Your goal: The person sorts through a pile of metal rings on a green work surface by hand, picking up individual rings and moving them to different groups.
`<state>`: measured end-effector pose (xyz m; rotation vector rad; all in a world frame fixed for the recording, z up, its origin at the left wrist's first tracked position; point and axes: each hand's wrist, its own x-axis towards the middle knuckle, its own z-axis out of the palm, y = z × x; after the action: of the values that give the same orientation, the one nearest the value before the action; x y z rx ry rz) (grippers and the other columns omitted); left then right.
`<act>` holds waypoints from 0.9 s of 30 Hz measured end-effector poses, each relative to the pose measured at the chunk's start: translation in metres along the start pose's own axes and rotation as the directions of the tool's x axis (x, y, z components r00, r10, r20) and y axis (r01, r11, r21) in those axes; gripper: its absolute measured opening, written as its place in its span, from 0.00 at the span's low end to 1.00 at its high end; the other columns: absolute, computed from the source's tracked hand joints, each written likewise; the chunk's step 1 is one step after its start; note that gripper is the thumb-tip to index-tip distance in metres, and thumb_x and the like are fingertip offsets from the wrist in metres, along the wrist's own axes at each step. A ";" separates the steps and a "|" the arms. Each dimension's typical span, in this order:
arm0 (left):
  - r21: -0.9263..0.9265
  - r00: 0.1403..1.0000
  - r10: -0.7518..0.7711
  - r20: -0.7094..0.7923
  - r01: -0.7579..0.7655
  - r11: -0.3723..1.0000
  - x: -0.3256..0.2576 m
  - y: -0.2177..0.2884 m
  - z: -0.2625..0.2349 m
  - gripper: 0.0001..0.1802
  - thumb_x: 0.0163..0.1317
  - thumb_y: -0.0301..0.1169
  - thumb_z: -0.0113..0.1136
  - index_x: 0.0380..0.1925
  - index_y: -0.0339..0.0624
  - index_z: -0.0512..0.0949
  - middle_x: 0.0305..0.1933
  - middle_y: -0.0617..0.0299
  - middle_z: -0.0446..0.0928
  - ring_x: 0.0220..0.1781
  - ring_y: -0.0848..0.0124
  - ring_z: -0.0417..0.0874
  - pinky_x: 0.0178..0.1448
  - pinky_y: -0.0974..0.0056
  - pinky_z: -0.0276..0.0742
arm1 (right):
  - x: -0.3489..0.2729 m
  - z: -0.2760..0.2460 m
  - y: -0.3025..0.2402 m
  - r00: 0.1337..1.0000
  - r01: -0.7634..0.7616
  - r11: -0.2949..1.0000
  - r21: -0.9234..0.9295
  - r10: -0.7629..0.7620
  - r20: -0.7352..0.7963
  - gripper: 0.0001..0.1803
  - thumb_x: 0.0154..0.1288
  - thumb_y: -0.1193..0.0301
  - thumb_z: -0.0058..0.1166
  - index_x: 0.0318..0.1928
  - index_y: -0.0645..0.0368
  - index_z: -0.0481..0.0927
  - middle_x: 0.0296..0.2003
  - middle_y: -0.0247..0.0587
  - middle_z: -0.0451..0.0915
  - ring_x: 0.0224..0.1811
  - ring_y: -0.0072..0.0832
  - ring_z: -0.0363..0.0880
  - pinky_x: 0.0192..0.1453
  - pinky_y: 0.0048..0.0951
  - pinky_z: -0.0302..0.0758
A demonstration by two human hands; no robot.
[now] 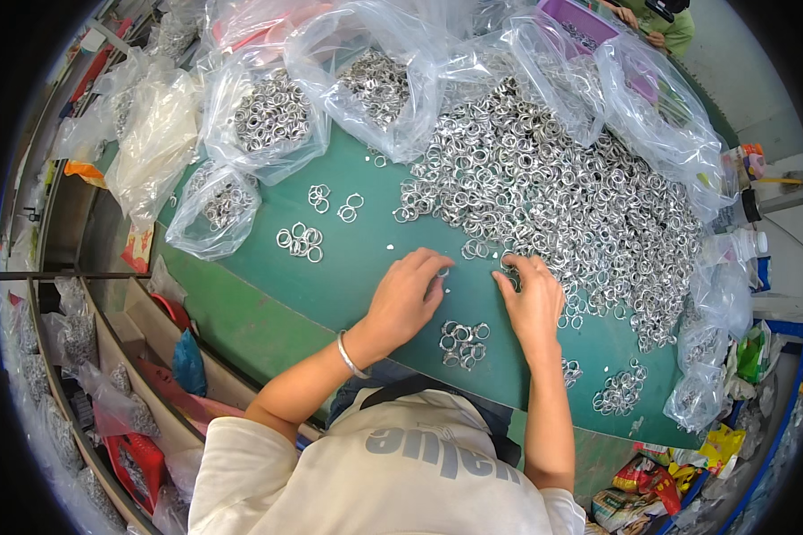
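Over the green tabletop [348,285], my left hand [409,292] is closed, with a small silver ring [443,271] pinched at its fingertips. My right hand [533,299] is at the near left edge of a big heap of silver rings [544,178]. Its thumb and index finger close on a ring [509,258] there. A small cluster of rings [463,344] lies between my forearms, close to my body. Left of my left hand sit other small groups of rings [301,241]. Tiny pale bits are scattered near both hands.
Clear plastic bags of rings [272,111] line the far side, beside a purple bin [580,22]. More ring piles [620,390] lie at right. Shelving with bags [107,374] stands left; colourful packets [642,486] fill the lower right. Another person's hand [656,39] shows at the far right.
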<state>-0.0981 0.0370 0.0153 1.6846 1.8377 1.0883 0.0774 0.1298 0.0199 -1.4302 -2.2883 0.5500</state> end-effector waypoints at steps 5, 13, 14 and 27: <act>0.009 1.000 0.007 -0.013 -0.006 1.000 0.000 -0.001 -0.001 0.14 0.55 0.18 0.58 0.43 0.37 0.76 0.42 0.53 0.76 0.44 0.55 0.78 0.48 0.58 0.75 | 0.002 0.001 0.015 0.999 -0.026 0.970 0.241 0.019 0.029 0.07 0.59 0.71 0.63 0.37 0.57 0.82 0.25 0.35 0.74 0.19 0.29 0.71 0.26 0.34 0.68; -0.005 1.000 -0.002 -0.001 0.002 1.000 -0.001 -0.001 0.000 0.14 0.55 0.18 0.58 0.43 0.37 0.76 0.43 0.54 0.76 0.43 0.56 0.78 0.47 0.59 0.75 | 0.007 -0.033 0.009 0.878 -0.332 -0.299 0.895 0.248 0.408 0.04 0.68 0.74 0.51 0.42 0.57 0.72 0.24 0.32 0.71 0.25 0.18 0.69 0.20 0.20 0.61; -0.009 1.000 0.001 -0.003 -0.001 1.000 -0.001 -0.001 0.000 0.14 0.55 0.18 0.58 0.43 0.37 0.76 0.43 0.54 0.76 0.43 0.56 0.78 0.47 0.58 0.75 | 0.007 -0.030 0.011 0.854 -0.331 -0.317 0.889 0.300 0.425 0.04 0.68 0.74 0.51 0.42 0.57 0.71 0.24 0.32 0.71 0.24 0.18 0.70 0.19 0.20 0.61; -0.002 1.000 0.007 0.005 -0.007 1.000 -0.001 0.001 -0.002 0.14 0.55 0.18 0.58 0.43 0.37 0.76 0.43 0.53 0.76 0.43 0.55 0.78 0.48 0.58 0.74 | 0.001 -0.005 0.001 0.993 -0.110 0.960 -0.257 0.095 -0.070 0.08 0.59 0.67 0.61 0.35 0.57 0.81 0.23 0.46 0.82 0.24 0.45 0.81 0.29 0.44 0.75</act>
<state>-0.0984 0.0352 0.0172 1.6924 1.8287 1.0876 0.0798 0.1316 0.0236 -1.6714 -2.3177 0.2385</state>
